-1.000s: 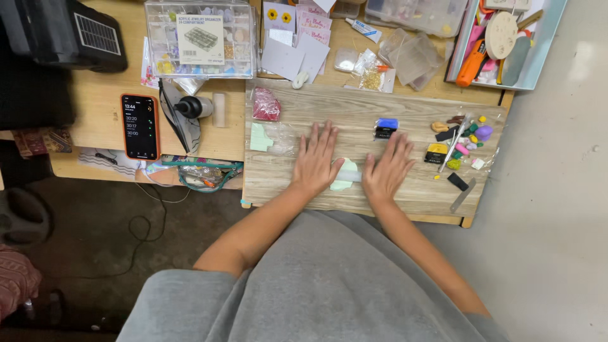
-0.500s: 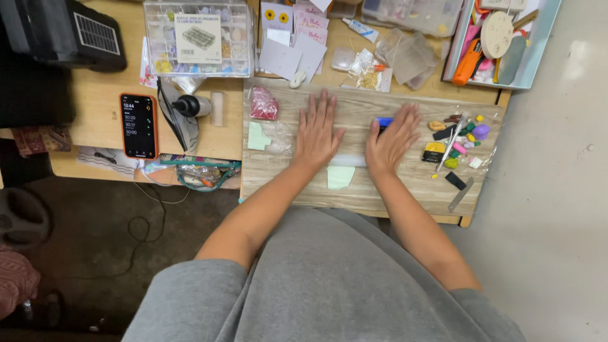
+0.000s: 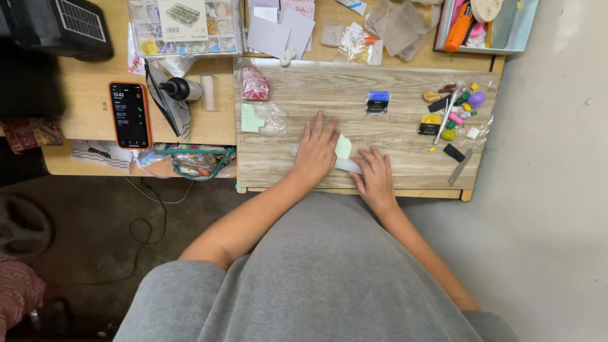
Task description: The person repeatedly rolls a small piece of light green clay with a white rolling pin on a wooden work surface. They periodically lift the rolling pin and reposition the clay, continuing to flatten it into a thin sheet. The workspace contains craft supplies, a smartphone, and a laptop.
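Head view: both hands, left hand and right hand, lie flat on a clear roller.

1. The person wears a plain grey garment of soft, matte cloth. It fills the near part of the view, with no print, pattern or logo on what shows.
2. The cloth lies in broad, smooth folds, with a few shallow creases running toward the near edge.
3. Both forearms are bare from roughly the elbow down; no cuff or sleeve reaches the wrists.
4. The left hand is bare: no glove, ring, watch or band can be seen on it.
5. The right hand is likewise bare and unadorned.
6. The fingers are uncovered; nail detail is too small to tell.
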